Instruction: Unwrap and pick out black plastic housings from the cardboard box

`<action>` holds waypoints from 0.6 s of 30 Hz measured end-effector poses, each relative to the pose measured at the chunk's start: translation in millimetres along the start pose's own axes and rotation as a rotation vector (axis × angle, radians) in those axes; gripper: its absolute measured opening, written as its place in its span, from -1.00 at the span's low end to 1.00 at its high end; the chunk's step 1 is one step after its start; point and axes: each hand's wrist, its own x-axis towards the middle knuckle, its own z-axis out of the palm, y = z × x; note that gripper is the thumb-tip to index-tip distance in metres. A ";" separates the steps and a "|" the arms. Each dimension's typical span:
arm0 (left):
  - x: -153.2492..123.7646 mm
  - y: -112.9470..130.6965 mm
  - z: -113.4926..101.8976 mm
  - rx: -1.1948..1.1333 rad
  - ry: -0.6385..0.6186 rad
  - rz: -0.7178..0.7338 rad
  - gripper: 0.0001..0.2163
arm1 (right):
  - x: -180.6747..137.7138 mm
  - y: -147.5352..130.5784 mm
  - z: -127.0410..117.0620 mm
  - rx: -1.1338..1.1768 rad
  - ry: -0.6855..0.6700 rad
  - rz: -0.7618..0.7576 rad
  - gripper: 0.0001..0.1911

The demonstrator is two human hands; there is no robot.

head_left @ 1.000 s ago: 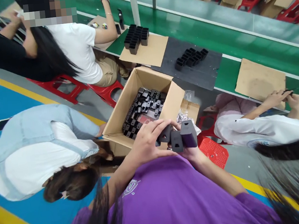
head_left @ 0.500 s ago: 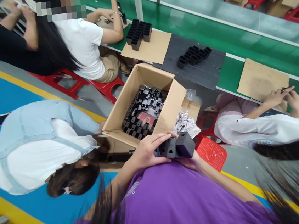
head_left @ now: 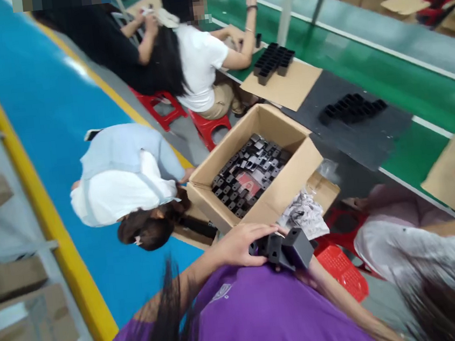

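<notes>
Just in front of my purple shirt, my left hand (head_left: 245, 244) grips one end of a row of black plastic housings (head_left: 298, 248), thumb below and fingers over the top. At the other end my right hand (head_left: 306, 277) holds the row from beneath and behind, its fingers mostly hidden by the housings. The nearest housing is larger in view and sits at an angle to the others. Just beyond my hands stands an open cardboard box (head_left: 280, 189), with many similar black housings (head_left: 233, 191) and a reddish piece inside.
A co-worker in white and light blue (head_left: 126, 173) bends beside the box on the left. Crumpled paper (head_left: 303, 214) and a red stool (head_left: 344, 272) are at right. Black housings (head_left: 353, 108) stand on the green workbench (head_left: 406, 173), where other people sit. Shelving with cartons (head_left: 32, 321) is far left.
My view has swung left, so the box and bench appear farther right and shelving shows at left. Both hands still hold the housings, whose nearest piece now looks more tilted.
</notes>
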 end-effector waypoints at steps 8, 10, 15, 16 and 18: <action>-39.8 10.0 71.9 -0.017 0.226 -0.292 -0.19 | 14.4 37.8 -32.5 -0.338 -0.204 -0.033 -0.53; -48.7 12.8 78.3 -0.021 0.279 -0.293 -0.22 | 13.9 42.5 -30.3 -0.329 -0.225 0.000 -0.50; -71.3 14.9 88.9 0.030 0.362 -0.316 -0.29 | 3.3 47.3 -19.3 -0.255 -0.216 0.164 -0.48; -77.2 14.9 91.9 0.047 0.385 -0.330 -0.29 | 0.3 49.7 -16.3 -0.253 -0.206 0.179 -0.52; -90.8 14.7 99.0 0.082 0.434 -0.352 -0.29 | -6.2 57.1 -9.0 -0.331 -0.198 0.136 -0.56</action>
